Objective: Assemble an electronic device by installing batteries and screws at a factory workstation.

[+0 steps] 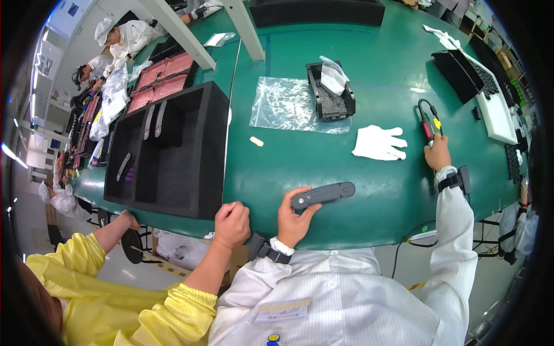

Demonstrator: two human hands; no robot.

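My left hand (294, 218) is closed on one end of a dark grey, elongated handle-shaped part (337, 191). The part has rounded ends, a small round fitting near my fingers and a slot toward its far end. It is held just above the green table, near the front edge. Farther right, my right hand (437, 153) has its fingers closed on the near end of a black looped cable (423, 102) with red and yellow pieces. My fingers hide that end. A white glove (381, 143) lies flat to the left of my right hand.
A black foam-lined holder (329, 111) stands on a clear plastic bag (280, 101). Left is a large black compartment tray (210, 132) with similar parts. A co-worker's closed hand (232, 225), yellow-sleeved, rests beside it. A keyboard (487, 81) and black stand (456, 72) are far right.
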